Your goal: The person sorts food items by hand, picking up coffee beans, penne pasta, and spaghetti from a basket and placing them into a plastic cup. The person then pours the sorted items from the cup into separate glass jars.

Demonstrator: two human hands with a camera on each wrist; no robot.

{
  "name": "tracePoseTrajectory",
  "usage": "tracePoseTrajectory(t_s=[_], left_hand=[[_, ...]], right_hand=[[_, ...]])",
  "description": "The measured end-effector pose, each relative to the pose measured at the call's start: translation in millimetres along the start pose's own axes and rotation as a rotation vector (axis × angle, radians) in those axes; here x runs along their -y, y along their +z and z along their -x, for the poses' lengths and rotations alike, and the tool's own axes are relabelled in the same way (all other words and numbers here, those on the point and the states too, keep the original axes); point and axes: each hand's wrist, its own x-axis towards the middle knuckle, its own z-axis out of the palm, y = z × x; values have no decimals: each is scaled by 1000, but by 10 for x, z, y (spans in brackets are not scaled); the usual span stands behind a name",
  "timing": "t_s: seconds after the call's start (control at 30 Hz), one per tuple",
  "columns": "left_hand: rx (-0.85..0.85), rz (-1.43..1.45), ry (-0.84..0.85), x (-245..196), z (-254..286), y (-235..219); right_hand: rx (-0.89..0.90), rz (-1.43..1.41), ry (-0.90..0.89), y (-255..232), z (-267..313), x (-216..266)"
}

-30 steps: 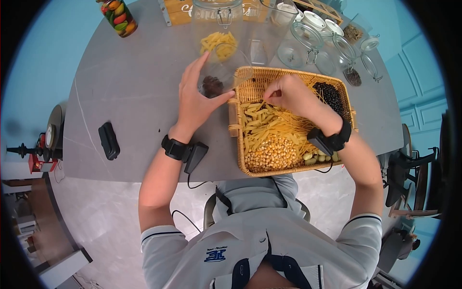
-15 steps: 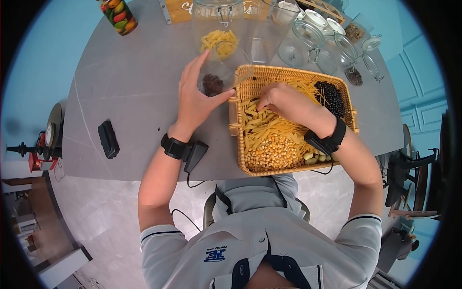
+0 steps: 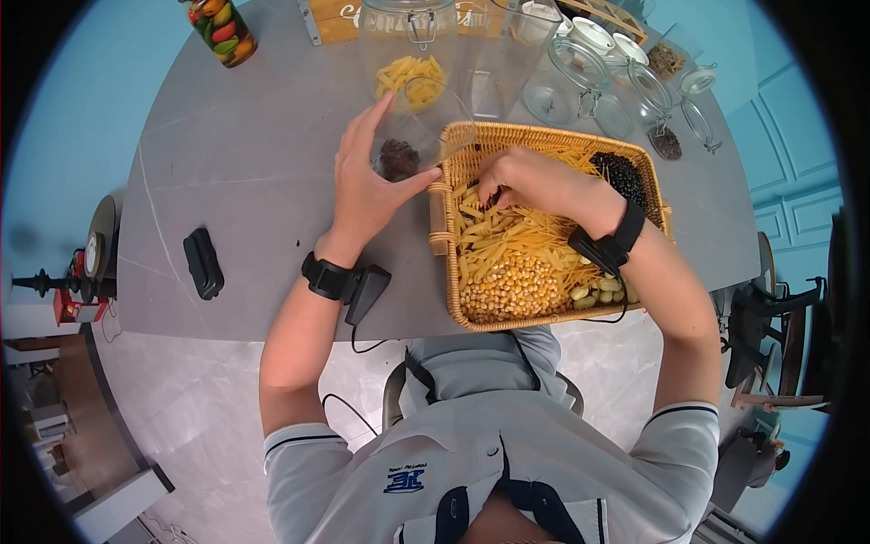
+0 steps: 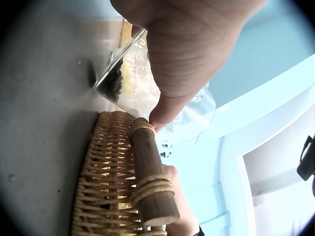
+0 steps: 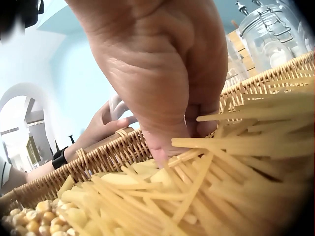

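Note:
My left hand point(image 3: 362, 186) holds a clear container point(image 3: 459, 136), thumb and fingers spread around it; dark brown pieces point(image 3: 399, 159) lie inside. In the left wrist view its thumb is close by the wooden handle point(image 4: 150, 172) of the wicker basket point(image 3: 562, 136). Inside the basket's back left part reaches my right hand point(image 3: 535, 186), fingers bent downward beside penne point(image 3: 480, 238) and long dry pasta sticks point(image 3: 575, 163). A little dark stuff shows beneath those fingers. In the right wrist view the fingertips sink behind the pasta; I cannot tell what they hold.
Corn kernels point(image 3: 512, 288), pale green-brown nuts or beans point(image 3: 600, 292) and black beans point(image 3: 620, 177) also fill the basket. Behind stand a clip jar with penne point(image 3: 410, 72), other open glass jars point(image 3: 548, 100) and a wooden crate point(image 3: 340, 23). A black case point(image 3: 203, 263) lies at left.
My right hand has moved left and down into the basket's back left part, its fingers spreading from a pinched pose. The left hand and its container have stayed put.

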Motion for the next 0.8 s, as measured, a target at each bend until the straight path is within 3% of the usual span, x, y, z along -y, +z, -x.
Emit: tracePoseTrajectory(t_s=[0.1,0.2,0.5,0.7,0.8], left_hand=[[-1,-10,0,2,2,-2],[-3,-14,4,12,6,-1],[2,-4,6,7,-2,-1],[-2,-34,20,-10,0,-11],[-7,-47,18,-15,-1,-18]], right_hand=[[-38,103,-112,-10,16,-12],[13,108,-100,-40,29,-16],[-70,162,-73,7,83,-100],[-253,142,-139,47,109,-120],[-346,-37,117,-189,90,104]])
